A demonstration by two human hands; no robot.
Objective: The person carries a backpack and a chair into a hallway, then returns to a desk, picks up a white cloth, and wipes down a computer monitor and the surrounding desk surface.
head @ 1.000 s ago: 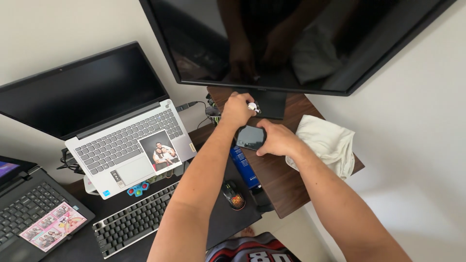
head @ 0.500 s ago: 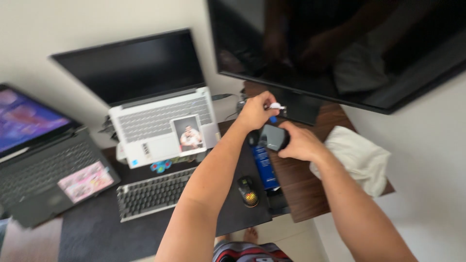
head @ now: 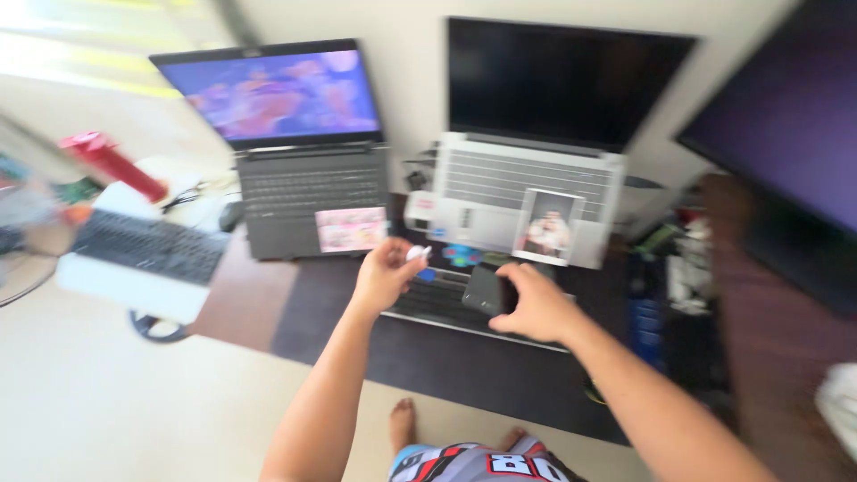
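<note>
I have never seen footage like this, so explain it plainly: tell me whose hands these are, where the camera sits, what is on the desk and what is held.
The camera is worn on a person's head, looking down at their own bare hands. The left hand pinches a small white object, too blurred to identify. The right hand holds a dark flat device. Below lie a keyboard on a black mat, a dark laptop with a lit screen, and a silver laptop with a photo on it.
</note>
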